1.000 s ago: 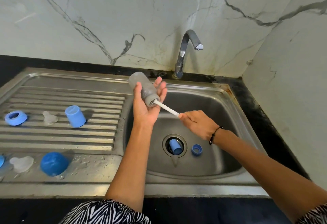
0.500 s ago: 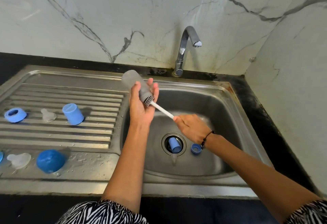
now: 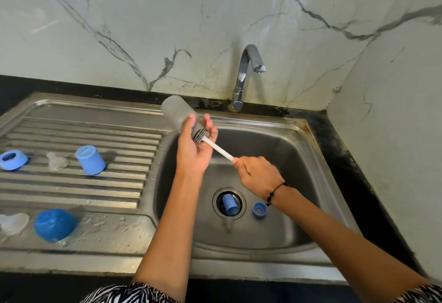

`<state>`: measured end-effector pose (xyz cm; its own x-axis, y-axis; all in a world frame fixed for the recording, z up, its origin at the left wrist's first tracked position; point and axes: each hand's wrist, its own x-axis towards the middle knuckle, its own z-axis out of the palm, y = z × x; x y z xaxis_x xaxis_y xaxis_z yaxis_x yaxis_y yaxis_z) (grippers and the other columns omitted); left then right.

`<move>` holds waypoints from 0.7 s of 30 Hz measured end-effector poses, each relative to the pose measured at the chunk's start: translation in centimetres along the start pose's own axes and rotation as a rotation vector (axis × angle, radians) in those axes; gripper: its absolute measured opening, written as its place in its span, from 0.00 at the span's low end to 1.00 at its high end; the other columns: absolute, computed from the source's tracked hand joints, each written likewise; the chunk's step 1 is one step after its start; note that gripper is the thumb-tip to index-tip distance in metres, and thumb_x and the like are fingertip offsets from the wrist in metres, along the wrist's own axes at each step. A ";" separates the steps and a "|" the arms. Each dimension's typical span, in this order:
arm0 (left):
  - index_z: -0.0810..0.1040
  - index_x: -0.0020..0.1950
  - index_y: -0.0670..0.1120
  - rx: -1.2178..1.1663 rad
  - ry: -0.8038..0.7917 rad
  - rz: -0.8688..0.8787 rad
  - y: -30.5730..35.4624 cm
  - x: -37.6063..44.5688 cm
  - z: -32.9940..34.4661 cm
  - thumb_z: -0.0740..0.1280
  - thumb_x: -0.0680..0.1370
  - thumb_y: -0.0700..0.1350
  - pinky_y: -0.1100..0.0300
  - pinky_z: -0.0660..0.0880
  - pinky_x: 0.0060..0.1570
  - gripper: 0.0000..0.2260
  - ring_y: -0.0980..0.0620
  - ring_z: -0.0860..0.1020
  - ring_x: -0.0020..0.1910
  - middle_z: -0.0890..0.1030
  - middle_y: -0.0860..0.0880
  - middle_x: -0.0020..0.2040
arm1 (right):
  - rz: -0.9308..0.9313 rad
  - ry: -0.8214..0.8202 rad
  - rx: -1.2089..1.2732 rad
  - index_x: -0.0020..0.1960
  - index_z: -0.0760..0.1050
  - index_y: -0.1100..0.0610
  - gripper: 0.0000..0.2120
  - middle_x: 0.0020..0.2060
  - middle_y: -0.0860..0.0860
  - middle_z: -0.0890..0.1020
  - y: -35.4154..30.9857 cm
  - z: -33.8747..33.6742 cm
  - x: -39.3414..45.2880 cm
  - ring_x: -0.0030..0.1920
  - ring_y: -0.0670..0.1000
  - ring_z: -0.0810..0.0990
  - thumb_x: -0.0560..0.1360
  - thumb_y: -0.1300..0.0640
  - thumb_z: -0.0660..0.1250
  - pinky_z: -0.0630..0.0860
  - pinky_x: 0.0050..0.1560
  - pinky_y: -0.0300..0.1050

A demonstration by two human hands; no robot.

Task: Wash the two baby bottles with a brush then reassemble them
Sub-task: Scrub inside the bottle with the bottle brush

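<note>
My left hand point(image 3: 195, 150) grips a frosted clear baby bottle point(image 3: 175, 111) near its mouth, tilted with its base up and to the left, above the sink's left rim. My right hand point(image 3: 258, 174) holds the white handle of a bottle brush point(image 3: 216, 147). The grey bristles show at the bottle's mouth. On the draining board lie a blue ring point(image 3: 12, 159), a clear teat point(image 3: 55, 161), a blue cap point(image 3: 90, 159), a round blue cap point(image 3: 53, 225) and another clear teat point(image 3: 12, 223). A blue cylinder point(image 3: 229, 204) sits in the drain and a small blue ring point(image 3: 258, 210) beside it.
The steel sink basin point(image 3: 287, 159) lies below both hands. A chrome tap point(image 3: 246, 75) stands at the back with no water running. Marble wall behind and to the right; a black counter edge point(image 3: 346, 171) runs along the right side.
The brush has slid outward from the bottle, so the bristles now show at its mouth. My right hand drew back slightly with the handle. The bottle stays in my left hand.
</note>
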<state>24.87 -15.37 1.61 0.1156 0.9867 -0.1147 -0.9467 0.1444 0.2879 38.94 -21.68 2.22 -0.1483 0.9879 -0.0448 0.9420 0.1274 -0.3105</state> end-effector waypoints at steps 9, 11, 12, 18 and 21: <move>0.72 0.56 0.41 0.046 -0.096 0.024 0.7 0.2 1.3 0.69 0.69 0.35 0.47 0.76 0.58 0.16 0.42 0.76 0.57 0.75 0.39 0.56 | 0.011 0.020 0.165 0.34 0.64 0.54 0.20 0.38 0.55 0.74 -0.3 -1.5 0.1 0.41 0.56 0.72 0.82 0.49 0.49 0.67 0.41 0.46; 0.72 0.46 0.40 -0.009 -0.184 -0.045 1.0 -0.7 1.0 0.66 0.71 0.36 0.49 0.76 0.59 0.06 0.41 0.80 0.54 0.79 0.37 0.53 | -0.060 0.004 0.202 0.33 0.62 0.53 0.20 0.35 0.54 0.73 -0.3 -1.6 -0.4 0.39 0.55 0.71 0.82 0.49 0.49 0.68 0.41 0.49; 0.72 0.44 0.40 -0.001 -0.171 -0.053 0.9 -1.0 1.0 0.64 0.73 0.37 0.50 0.78 0.55 0.02 0.44 0.82 0.48 0.81 0.40 0.47 | -0.066 -0.004 0.180 0.33 0.63 0.53 0.20 0.35 0.54 0.73 -0.2 -1.5 -0.5 0.39 0.55 0.72 0.82 0.49 0.49 0.69 0.41 0.49; 0.73 0.43 0.42 0.280 0.093 0.035 0.0 -0.2 1.8 0.63 0.79 0.40 0.55 0.74 0.48 0.05 0.52 0.74 0.32 0.74 0.46 0.35 | 0.055 0.090 -0.220 0.51 0.71 0.56 0.21 0.45 0.55 0.80 0.0 -0.7 -0.2 0.46 0.59 0.78 0.82 0.45 0.45 0.69 0.39 0.47; 0.72 0.52 0.41 0.268 0.051 0.006 0.5 -0.3 2.0 0.62 0.79 0.40 0.50 0.74 0.58 0.03 0.43 0.76 0.55 0.76 0.41 0.49 | 0.088 0.102 -0.054 0.47 0.72 0.56 0.20 0.42 0.55 0.78 -0.1 -1.5 0.1 0.44 0.58 0.76 0.82 0.45 0.46 0.69 0.40 0.47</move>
<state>24.99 -15.41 3.72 0.0883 0.9835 -0.1579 -0.8332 0.1598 0.5293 39.26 -21.41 3.70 -0.0356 0.9990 0.0279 0.9653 0.0416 -0.2577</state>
